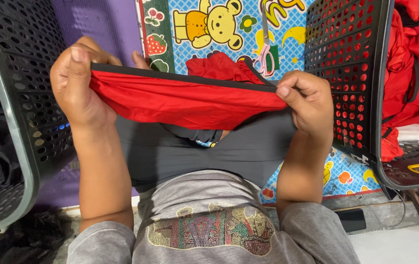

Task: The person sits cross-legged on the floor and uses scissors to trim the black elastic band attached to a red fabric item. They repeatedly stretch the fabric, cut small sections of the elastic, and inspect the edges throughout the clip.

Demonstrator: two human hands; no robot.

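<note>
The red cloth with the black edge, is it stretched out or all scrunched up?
Stretched out. The left hand and right hand grip opposite ends of the red cloth, pulling its black edge into a nearly straight line.

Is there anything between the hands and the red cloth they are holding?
No, nothing visible. The left hand and the right hand each pinch an end of the red cloth directly, stretching its black-edged top between them. The scissors lie apart on the cartoon mat beyond it.
</note>
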